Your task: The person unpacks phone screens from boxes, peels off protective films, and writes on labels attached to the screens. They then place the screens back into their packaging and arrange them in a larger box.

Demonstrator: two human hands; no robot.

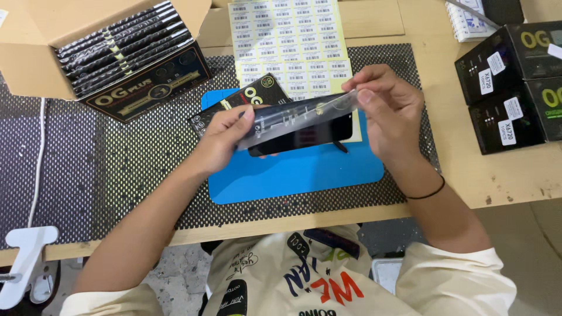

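Wooden tabletop [503, 175] carries a dark, dotted anti-slip mat [117, 169], and on that lies a smooth blue rounded-corner work pad [293, 175]. At the far left an open cardboard carton [35, 58] holds a black printed box [140, 76] packed with a row of slim black sleeves standing on edge. Behind the pad rests a pale yellow sheet of barcode stickers [293, 41], and a flat black retail packet [252, 96] lies partly under the hands. Two black glossy boxes [509, 88] with white labels are stacked at the right edge; a white cord [40, 152] trails down the left side.

Above the blue pad, both hands hold a thin black glass screen panel [304, 137] level, with a clear, glossy plastic film [298, 114] over its upper face. The left hand [222, 140] pinches the panel's left end, thumb on top, fingers curled beneath. The right hand [389, 114] closes thumb and forefinger on the film's right edge, wrist bent, a thin black band [426, 193] around it. Neither hand touches the pad.
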